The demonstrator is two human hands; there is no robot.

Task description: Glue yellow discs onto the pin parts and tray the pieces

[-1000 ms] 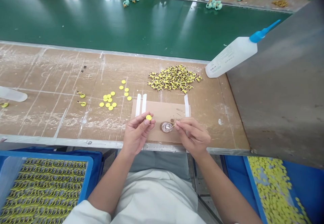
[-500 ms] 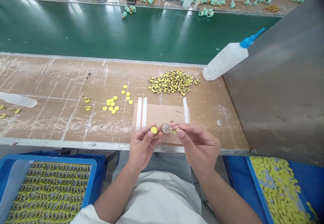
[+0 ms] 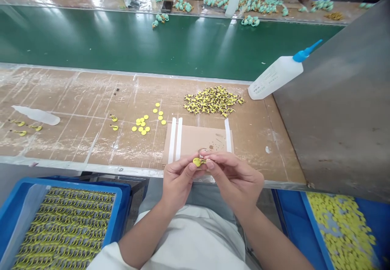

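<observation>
A yellow disc (image 3: 196,162) is pinched between thumb and fingers of my left hand (image 3: 178,180), which is closed. My right hand (image 3: 237,180) is closed too, its fingertips on a small yellow-and-dark figure (image 3: 203,162). The figure meets the disc's right edge; whether the two are joined I cannot tell. Just behind my fingertips a small round container (image 3: 202,151) is mostly hidden. Under it lies a cardboard sheet (image 3: 198,136) with white tape strips and brown spots. Loose yellow discs (image 3: 140,122) lie to the left, and a pile of small yellow-and-dark figures (image 3: 213,100) is behind the sheet.
A white bottle with a blue nozzle (image 3: 277,77) leans at the metal panel (image 3: 344,111). A translucent bottle (image 3: 38,114) lies at left near several disc-and-figure pieces (image 3: 18,133). Blue trays (image 3: 118,209) flank my lap. Beyond the green belt (image 3: 122,42), other people's hands work.
My hands have come together, bringing the disc and the small figure into contact. The small round container is now mostly covered by my fingers. The whole view has shifted slightly.
</observation>
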